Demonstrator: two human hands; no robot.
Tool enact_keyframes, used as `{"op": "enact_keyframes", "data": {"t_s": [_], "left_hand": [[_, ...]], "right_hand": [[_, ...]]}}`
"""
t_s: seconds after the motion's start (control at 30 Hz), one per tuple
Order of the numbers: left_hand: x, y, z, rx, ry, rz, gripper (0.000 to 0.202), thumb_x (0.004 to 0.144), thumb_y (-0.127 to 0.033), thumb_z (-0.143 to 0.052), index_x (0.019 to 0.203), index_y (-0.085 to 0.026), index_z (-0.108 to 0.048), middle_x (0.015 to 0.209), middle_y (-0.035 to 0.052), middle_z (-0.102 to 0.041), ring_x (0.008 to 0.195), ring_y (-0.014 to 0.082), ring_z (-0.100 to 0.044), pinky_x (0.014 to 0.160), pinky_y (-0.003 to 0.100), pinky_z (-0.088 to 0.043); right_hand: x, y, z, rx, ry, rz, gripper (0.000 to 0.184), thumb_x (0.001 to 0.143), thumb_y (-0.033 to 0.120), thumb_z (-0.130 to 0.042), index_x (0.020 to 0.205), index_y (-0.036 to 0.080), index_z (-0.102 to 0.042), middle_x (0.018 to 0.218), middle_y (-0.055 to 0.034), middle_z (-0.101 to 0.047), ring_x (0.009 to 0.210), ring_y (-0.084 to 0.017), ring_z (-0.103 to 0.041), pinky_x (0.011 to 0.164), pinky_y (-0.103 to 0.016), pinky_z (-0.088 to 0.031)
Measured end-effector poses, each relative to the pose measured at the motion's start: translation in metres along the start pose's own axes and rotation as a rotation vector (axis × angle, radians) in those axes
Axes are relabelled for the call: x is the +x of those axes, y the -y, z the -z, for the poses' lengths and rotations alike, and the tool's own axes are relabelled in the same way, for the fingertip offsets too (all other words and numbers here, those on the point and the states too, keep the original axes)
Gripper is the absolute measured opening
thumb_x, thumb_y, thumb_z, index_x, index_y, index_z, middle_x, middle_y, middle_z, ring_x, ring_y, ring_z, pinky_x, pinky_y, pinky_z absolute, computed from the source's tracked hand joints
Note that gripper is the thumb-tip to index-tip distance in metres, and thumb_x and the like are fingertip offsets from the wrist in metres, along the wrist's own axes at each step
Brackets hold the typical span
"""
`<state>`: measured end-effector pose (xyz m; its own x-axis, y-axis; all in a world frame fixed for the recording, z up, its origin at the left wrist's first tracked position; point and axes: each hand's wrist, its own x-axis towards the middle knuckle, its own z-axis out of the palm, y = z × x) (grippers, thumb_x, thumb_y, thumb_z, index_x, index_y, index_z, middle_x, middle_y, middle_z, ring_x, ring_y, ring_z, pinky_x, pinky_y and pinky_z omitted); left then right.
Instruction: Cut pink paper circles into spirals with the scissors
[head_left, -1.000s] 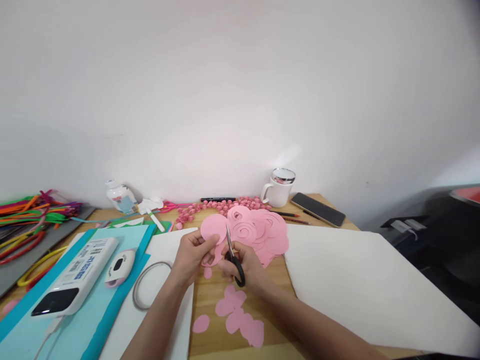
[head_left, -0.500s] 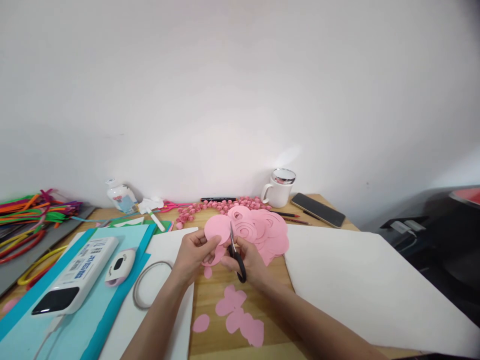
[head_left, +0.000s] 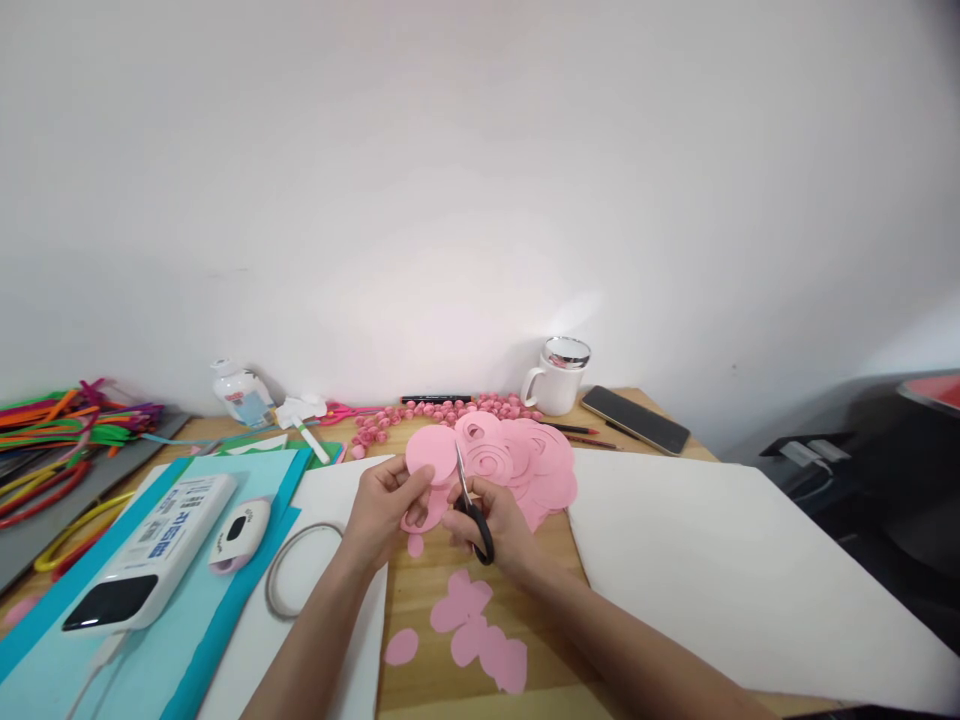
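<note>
Between the thumb and fingers of my left hand (head_left: 388, 502) is a round pink paper disc (head_left: 430, 452), held up over the table. My right hand (head_left: 496, 522) grips black-handled scissors (head_left: 477, 525), whose blades point up and away along the disc's right edge. Whether the blades are cutting into the paper I cannot tell. Just behind the hands lies a pile of pink paper circles (head_left: 536, 465), some cut into spirals. Small pink paper scraps (head_left: 471, 610) lie on the wooden table nearer to me.
Small rolled pink paper pieces (head_left: 439, 410) line the back, with a white mug (head_left: 556, 380) and phone (head_left: 636, 420) to their right. White boards (head_left: 720, 560) flank the work area. Left are a roll of tape (head_left: 279, 575), a power bank (head_left: 154, 550) and colourful pipe cleaners (head_left: 75, 430).
The disc and my left hand have shifted slightly left. The scissor blades have tilted a little to the left and look closer together. The table items stay in place.
</note>
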<state>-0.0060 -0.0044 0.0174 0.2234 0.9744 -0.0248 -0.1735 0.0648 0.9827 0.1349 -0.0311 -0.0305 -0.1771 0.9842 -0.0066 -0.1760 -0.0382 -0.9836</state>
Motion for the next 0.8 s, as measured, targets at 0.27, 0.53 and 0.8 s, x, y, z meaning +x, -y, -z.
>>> {"op": "enact_keyframes", "data": {"t_s": [0.27, 0.53, 0.8], "left_hand": [[0.001, 0.0, 0.0, -0.034, -0.021, -0.011, 0.03, 0.066, -0.033, -0.074, 0.056, -0.015, -0.052, 0.039, -0.0065, -0.051, 0.027, 0.0016, -0.033, 0.033, 0.016, -0.028], [0.0, -0.001, 0.001, 0.043, -0.011, -0.011, 0.035, 0.062, -0.033, -0.076, 0.048, -0.015, -0.05, 0.033, -0.0068, -0.045, 0.027, 0.002, -0.031, 0.032, 0.017, -0.024], [0.0, 0.001, 0.002, 0.062, -0.005, -0.008, 0.035, 0.063, -0.034, -0.076, 0.049, -0.015, -0.05, 0.033, -0.0066, -0.045, 0.028, 0.0024, -0.031, 0.032, 0.017, -0.024]], "right_hand": [[0.001, -0.008, -0.003, -0.014, 0.025, 0.006, 0.032, 0.066, 0.039, -0.072, 0.075, 0.019, -0.049, 0.044, 0.0081, -0.05, 0.036, -0.009, -0.047, 0.038, -0.019, -0.034], [0.002, 0.001, 0.002, -0.003, 0.046, 0.073, 0.041, 0.058, 0.037, -0.079, 0.079, 0.019, -0.05, 0.059, 0.0056, -0.054, 0.05, -0.008, -0.047, 0.047, -0.02, -0.035], [0.003, 0.002, 0.003, 0.031, 0.06, 0.043, 0.044, 0.056, 0.038, -0.08, 0.081, 0.018, -0.05, 0.056, 0.0073, -0.049, 0.049, -0.007, -0.04, 0.046, -0.02, -0.031]]}}
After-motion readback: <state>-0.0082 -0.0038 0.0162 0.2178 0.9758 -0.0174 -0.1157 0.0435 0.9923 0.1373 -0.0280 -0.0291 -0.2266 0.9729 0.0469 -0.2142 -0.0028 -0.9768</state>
